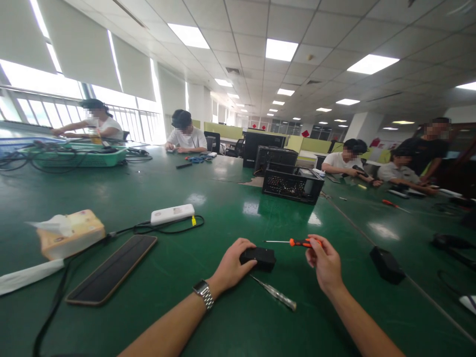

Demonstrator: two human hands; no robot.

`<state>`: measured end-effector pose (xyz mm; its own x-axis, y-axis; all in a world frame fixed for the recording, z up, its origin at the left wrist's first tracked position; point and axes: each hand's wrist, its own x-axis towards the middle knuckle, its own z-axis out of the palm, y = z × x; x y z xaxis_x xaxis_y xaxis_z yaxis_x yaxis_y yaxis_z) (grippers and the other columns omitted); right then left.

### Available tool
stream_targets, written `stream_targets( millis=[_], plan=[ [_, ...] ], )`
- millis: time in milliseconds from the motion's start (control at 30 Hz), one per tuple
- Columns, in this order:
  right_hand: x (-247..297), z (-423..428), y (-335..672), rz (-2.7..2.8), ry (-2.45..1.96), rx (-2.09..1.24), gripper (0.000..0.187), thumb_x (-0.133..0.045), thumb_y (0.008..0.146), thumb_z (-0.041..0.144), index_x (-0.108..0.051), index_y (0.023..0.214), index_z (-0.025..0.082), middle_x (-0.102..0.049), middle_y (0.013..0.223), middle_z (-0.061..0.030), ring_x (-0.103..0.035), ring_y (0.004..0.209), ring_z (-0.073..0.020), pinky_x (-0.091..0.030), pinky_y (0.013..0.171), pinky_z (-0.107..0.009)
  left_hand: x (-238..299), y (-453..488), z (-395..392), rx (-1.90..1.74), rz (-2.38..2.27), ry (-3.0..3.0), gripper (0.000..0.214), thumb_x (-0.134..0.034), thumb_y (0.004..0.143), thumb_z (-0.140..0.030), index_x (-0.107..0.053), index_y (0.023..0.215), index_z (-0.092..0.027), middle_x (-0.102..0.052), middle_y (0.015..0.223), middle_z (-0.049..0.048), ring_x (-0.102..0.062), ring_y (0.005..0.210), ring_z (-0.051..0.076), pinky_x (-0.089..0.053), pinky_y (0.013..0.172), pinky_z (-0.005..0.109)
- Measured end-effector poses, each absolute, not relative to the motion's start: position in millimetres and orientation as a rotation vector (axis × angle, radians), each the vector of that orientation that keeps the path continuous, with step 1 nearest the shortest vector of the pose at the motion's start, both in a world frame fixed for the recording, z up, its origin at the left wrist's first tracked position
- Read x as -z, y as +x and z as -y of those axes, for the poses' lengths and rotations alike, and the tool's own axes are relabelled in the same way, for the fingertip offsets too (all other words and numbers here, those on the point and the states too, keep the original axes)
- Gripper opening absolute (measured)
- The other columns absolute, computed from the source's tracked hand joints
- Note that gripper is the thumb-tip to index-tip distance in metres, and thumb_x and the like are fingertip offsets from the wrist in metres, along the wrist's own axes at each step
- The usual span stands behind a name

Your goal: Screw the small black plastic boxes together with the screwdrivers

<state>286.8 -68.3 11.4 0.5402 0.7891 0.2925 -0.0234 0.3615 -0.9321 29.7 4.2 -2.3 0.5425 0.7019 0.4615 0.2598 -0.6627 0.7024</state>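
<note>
My left hand (233, 264), with a metal watch on its wrist, is closed over the left end of a small black box (260, 258) that lies on the green table (208, 317). My right hand (325, 262) grips the orange handle of a screwdriver (295, 242) whose thin shaft points left, above the box. A second, silver-handled screwdriver (275, 293) lies on the table just below the box, between my two hands.
Left of my hands lie a phone (111, 270), a white power bank (172, 213) with a black cable, and a tissue pack (69, 233). A black adapter (386, 264) sits to the right. Black computer cases (292, 184) stand mid-table. Several other people work at the far edges.
</note>
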Motion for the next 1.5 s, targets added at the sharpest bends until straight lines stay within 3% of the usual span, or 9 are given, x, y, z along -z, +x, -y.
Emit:
stream_targets(
  millis=[167, 533, 667, 767, 1000, 1167, 1367, 1500],
  plan=[
    [-18, 71, 294, 0.847, -1.090, -0.530, 0.034, -0.071, 0.074, 0.041, -0.062, 0.097, 0.018, -0.055, 0.053, 0.0046, -0.046, 0.043, -0.0080, -0.032, 0.036, -0.018, 2, 31, -2, -1.064, -0.825, 2.284, 0.043, -0.065, 0.077, -0.014, -0.056, 0.118, -0.023, -0.056, 0.121, 0.0076, -0.054, 0.110, 0.025, -0.042, 0.099, 0.040],
    [-15, 79, 292, 1.157, -1.215, -0.336, 0.030, -0.060, 0.083, 0.042, -0.061, 0.102, 0.017, -0.055, 0.057, 0.0035, -0.049, 0.045, -0.0112, -0.039, 0.042, -0.023, 7, 31, -6, -1.083, -0.860, 2.317, 0.045, -0.067, 0.076, -0.014, -0.056, 0.118, -0.024, -0.057, 0.120, 0.0068, -0.054, 0.109, 0.026, -0.043, 0.097, 0.042],
    [-29, 85, 291, 1.433, -1.324, 0.048, 0.025, -0.063, 0.081, 0.041, -0.067, 0.091, 0.018, -0.064, 0.069, -0.0019, -0.056, 0.055, -0.0140, -0.044, 0.052, -0.026, 8, 32, -7, -1.080, -0.853, 2.306, 0.043, -0.068, 0.078, -0.018, -0.056, 0.119, -0.024, -0.058, 0.118, 0.0066, -0.055, 0.106, 0.025, -0.043, 0.096, 0.040],
    [-61, 83, 283, 1.657, -1.418, 0.203, 0.026, -0.064, 0.080, 0.045, -0.068, 0.078, 0.019, -0.065, 0.067, -0.0021, -0.057, 0.057, -0.0149, -0.043, 0.056, -0.026, 8, 35, -7, -1.043, -0.795, 2.276, 0.042, -0.069, 0.078, -0.020, -0.057, 0.118, -0.023, -0.061, 0.114, 0.0062, -0.057, 0.103, 0.023, -0.044, 0.094, 0.037],
    [-123, 49, 255, 1.979, -1.575, 0.002, 0.029, -0.055, 0.083, 0.037, -0.062, 0.108, 0.023, -0.066, 0.074, 0.0009, -0.055, 0.054, -0.0131, -0.040, 0.055, -0.024, 6, 36, -8, -0.958, -0.804, 2.236, 0.034, -0.071, 0.078, -0.027, -0.063, 0.110, -0.021, -0.064, 0.107, 0.0060, -0.059, 0.097, 0.022, -0.046, 0.089, 0.033],
    [-105, 30, 241, 1.689, -1.646, 0.093, 0.026, -0.051, 0.085, 0.043, -0.060, 0.101, 0.024, -0.063, 0.067, 0.0008, -0.056, 0.054, -0.0153, -0.039, 0.051, -0.024, 4, 36, -7, -0.957, -0.809, 2.215, 0.028, -0.067, 0.080, -0.028, -0.064, 0.107, -0.020, -0.065, 0.103, 0.0058, -0.060, 0.095, 0.021, -0.046, 0.087, 0.031],
    [-100, 36, 235, 1.609, -1.390, -0.322, 0.027, -0.052, 0.086, 0.044, -0.055, 0.101, 0.022, -0.063, 0.077, -0.0003, -0.062, 0.058, -0.0145, -0.051, 0.052, -0.024, 6, 35, -8, -0.938, -0.815, 2.199, 0.030, -0.067, 0.079, -0.027, -0.064, 0.107, -0.019, -0.066, 0.102, 0.0053, -0.061, 0.092, 0.021, -0.046, 0.084, 0.030],
    [-99, 38, 231, 1.606, -1.351, -0.361, 0.028, -0.054, 0.085, 0.043, -0.055, 0.101, 0.021, -0.062, 0.078, -0.0004, -0.063, 0.059, -0.0147, -0.054, 0.052, -0.024, 4, 35, -7, -0.921, -0.809, 2.202, 0.029, -0.066, 0.078, -0.025, -0.064, 0.107, -0.019, -0.066, 0.100, 0.0049, -0.061, 0.091, 0.020, -0.046, 0.084, 0.030]
  ],
)
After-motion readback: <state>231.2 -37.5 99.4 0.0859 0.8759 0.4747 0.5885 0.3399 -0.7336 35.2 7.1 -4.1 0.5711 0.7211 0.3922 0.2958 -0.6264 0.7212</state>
